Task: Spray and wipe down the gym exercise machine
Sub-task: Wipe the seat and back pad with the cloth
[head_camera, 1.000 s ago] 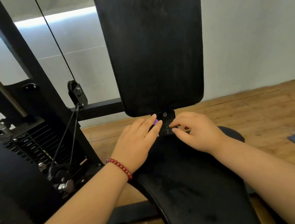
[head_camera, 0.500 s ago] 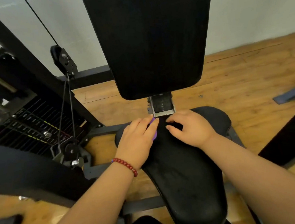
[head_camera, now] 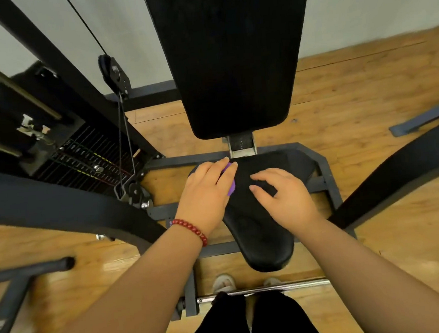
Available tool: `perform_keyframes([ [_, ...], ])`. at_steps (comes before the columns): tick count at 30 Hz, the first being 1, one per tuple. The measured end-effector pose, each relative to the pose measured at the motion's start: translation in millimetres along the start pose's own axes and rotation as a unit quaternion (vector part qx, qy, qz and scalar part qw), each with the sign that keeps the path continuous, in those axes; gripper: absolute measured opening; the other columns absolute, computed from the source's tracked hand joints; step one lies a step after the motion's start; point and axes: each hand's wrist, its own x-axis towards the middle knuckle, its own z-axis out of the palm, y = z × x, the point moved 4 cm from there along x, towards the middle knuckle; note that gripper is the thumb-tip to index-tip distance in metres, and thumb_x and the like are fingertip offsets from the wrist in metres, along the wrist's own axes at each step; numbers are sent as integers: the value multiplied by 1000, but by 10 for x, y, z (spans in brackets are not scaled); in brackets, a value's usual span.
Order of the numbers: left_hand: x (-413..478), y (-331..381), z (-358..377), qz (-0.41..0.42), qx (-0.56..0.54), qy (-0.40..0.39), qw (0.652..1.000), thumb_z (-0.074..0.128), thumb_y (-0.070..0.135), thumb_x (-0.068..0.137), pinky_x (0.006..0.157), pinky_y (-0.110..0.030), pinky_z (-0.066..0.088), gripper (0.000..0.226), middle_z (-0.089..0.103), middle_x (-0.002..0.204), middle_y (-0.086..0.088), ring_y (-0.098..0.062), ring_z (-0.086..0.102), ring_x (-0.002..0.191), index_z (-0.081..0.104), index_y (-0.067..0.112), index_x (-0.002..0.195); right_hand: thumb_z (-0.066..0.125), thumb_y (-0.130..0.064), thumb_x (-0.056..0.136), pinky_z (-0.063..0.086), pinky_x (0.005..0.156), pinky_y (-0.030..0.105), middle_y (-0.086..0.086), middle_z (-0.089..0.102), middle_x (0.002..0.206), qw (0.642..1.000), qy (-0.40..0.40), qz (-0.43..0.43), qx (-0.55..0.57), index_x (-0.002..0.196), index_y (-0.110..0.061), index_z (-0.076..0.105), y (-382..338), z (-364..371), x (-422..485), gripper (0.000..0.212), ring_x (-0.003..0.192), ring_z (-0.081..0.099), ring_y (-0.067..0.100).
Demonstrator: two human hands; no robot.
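Note:
The machine's black seat pad [head_camera: 260, 228] lies below its upright black backrest [head_camera: 231, 60]. My left hand [head_camera: 204, 193], with a red bead bracelet at the wrist, lies flat on the seat's far left part and presses a purple cloth [head_camera: 231, 189] against it. Only a sliver of the cloth shows under and between the fingers. My right hand [head_camera: 286, 200] rests on the seat just right of the cloth. Its fingers are loosely bent, their tips touch the pad, and it holds nothing. No spray bottle is in view.
A weight stack [head_camera: 86, 155] with cable and pulley [head_camera: 112, 72] stands to the left. Padded black arms of the machine reach out at left [head_camera: 58, 202] and right [head_camera: 397, 168]. My feet [head_camera: 223, 283] stand by a steel bar [head_camera: 262, 290] on the wooden floor.
My view has tilted downward and risen, so the whole seat and my feet now show. Both hands have slid from the backrest bracket onto the rear of the seat, cloth still under the left.

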Motion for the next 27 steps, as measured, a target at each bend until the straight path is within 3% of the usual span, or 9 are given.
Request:
perform_keyframes([
  [4, 76, 84, -452, -3, 6, 18, 1000, 88, 7, 62, 86, -48, 54, 71, 63, 124, -15, -35, 61, 108, 60, 3, 127, 62, -26, 94, 43, 93, 20, -6, 66, 116, 1000, 16, 1, 27, 119, -18, 69, -329, -409, 35, 28, 109, 57, 7],
  [8, 139, 188, -862, -20, 6, 22, 1000, 77, 12, 78, 99, -48, 47, 66, 53, 139, -11, -31, 50, 123, 51, 9, 138, 61, -28, 94, 49, 93, 26, -8, 69, 110, 998, 30, -5, 58, 118, -20, 69, -610, -716, 73, 26, 103, 60, 5],
  [11, 138, 235, -1108, -31, 16, 55, 998, 80, 9, 73, 92, -50, 52, 66, 57, 133, -13, -33, 55, 116, 55, 6, 133, 60, -28, 94, 52, 91, 29, -8, 69, 107, 996, 41, -31, 78, 116, -19, 70, -823, -893, 81, 25, 102, 62, 6],
  [27, 201, 317, -2136, -20, 62, 206, 976, 81, 10, 72, 87, -45, 53, 57, 63, 124, -12, -31, 61, 108, 61, 6, 126, 61, -28, 95, 44, 80, 2, -20, 64, 105, 978, 78, -79, 176, 120, -27, 66, -1627, -1519, 156, 26, 99, 57, -12],
])
